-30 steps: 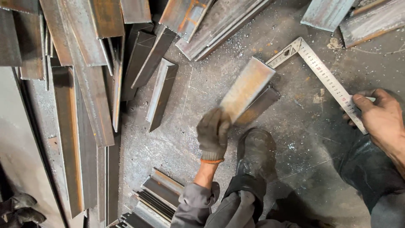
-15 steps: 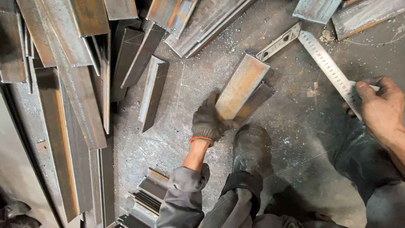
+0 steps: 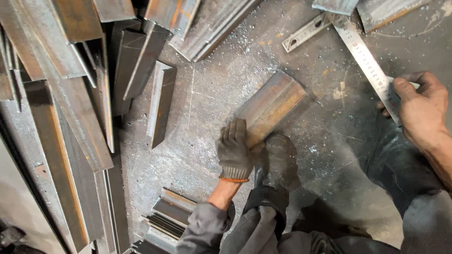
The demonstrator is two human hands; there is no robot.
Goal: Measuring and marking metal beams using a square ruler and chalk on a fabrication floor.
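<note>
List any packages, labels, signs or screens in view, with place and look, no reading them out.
No packages, labels, signs or screens.
Nearest thing: steel square, upper right on the floor, long silver blade with printed scale marks, its end under the bare right hand.
Left hand, gloved, rests on a rusty angle piece.

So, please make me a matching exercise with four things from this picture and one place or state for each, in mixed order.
Things:
1. left hand
2. right hand
3. steel angle piece
4. boot

States:
A. bare, holding the metal square ruler
B. lying on the floor, rusty on top
C. gloved, resting on the piece's near end
D. dark, beside the gloved hand

Pairs: 1-C, 2-A, 3-B, 4-D
</note>
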